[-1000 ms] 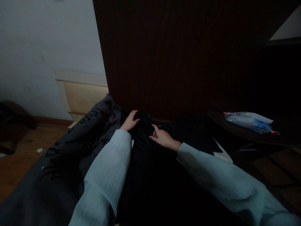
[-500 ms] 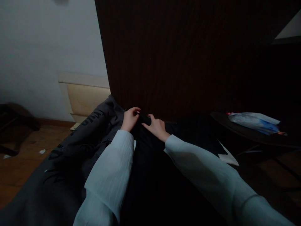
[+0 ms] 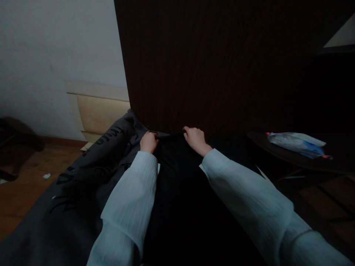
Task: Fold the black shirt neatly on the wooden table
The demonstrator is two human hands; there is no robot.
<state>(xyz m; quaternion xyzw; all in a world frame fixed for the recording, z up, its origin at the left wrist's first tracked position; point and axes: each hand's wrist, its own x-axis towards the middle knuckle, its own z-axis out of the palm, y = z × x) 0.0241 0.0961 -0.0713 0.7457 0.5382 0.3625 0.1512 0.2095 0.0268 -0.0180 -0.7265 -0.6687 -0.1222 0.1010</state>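
Black cloth [image 3: 177, 166] lies in front of me, too dark to tell what kind of piece it is. Its far edge runs between my two hands and looks drawn taut. My left hand [image 3: 148, 142] has its fingers curled closed on the left part of that edge. Further right, my right hand [image 3: 196, 139] is closed on the edge too, thumb and fingertips partly hidden. Beside my left forearm spreads a dark grey fabric [image 3: 111, 147] with black lettering, bunched and creased.
Just beyond my hands rises a dark wooden panel [image 3: 194, 66]. At the right a plastic packet [image 3: 296, 144] rests on a dark round-edged seat or table [image 3: 257, 142]. A pale board [image 3: 100, 114] leans on the white wall [image 3: 61, 48]. Dark furniture [image 3: 16, 147] stands on the wooden floor [image 3: 58, 162].
My hands have moved apart, the right one to the right and slightly up. Fingers that were spread or loosely bent are now closed on the black cloth's edge, which is straighter.
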